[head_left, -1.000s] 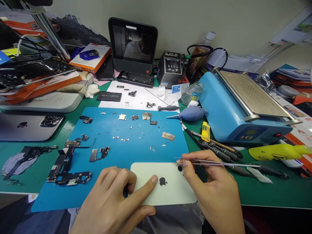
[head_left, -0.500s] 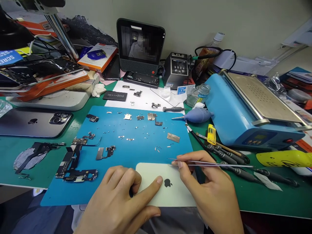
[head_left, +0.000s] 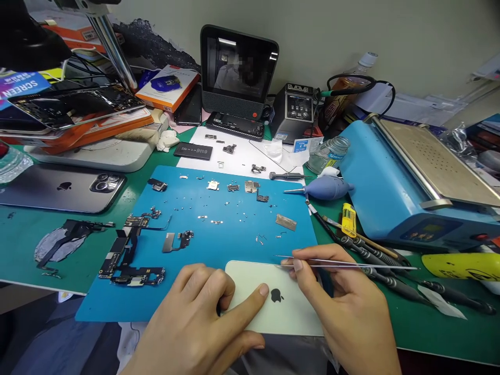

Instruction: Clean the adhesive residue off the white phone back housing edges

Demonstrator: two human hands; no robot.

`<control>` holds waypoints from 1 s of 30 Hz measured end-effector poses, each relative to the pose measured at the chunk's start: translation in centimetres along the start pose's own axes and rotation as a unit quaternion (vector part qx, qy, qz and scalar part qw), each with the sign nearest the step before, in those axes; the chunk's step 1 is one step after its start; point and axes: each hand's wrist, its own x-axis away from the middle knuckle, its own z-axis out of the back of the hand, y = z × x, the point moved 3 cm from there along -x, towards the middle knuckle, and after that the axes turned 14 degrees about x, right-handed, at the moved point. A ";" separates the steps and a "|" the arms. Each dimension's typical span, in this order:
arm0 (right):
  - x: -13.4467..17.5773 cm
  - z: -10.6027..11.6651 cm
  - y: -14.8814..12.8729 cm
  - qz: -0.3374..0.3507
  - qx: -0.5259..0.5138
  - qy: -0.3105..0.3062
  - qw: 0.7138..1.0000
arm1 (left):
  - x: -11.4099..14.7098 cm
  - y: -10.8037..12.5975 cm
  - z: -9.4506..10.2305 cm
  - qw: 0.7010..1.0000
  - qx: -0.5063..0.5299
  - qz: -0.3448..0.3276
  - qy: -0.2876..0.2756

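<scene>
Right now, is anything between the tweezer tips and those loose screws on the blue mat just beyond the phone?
Nothing visible: bare blue mat separates the tweezers in the right hand from the screws.

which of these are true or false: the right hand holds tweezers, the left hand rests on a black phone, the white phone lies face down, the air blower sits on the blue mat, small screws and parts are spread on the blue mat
1. The right hand holds tweezers. True.
2. The left hand rests on a black phone. False: it rests on the white phone.
3. The white phone lies face down. True: its back with the logo faces up.
4. The air blower sits on the blue mat. False: it lies beside the mat, on the green table cover.
5. Small screws and parts are spread on the blue mat. True.
</scene>
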 end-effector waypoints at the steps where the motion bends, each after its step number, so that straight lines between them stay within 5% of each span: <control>1: 0.0 0.0 0.2 -0.003 -0.001 -0.003 1.000 | -0.1 0.1 0.0 1.000 0.002 0.000 0.004; 30: -0.1 -1.2 0.2 -0.015 -0.058 -0.026 0.998 | -0.9 0.2 0.3 0.999 0.017 0.004 0.041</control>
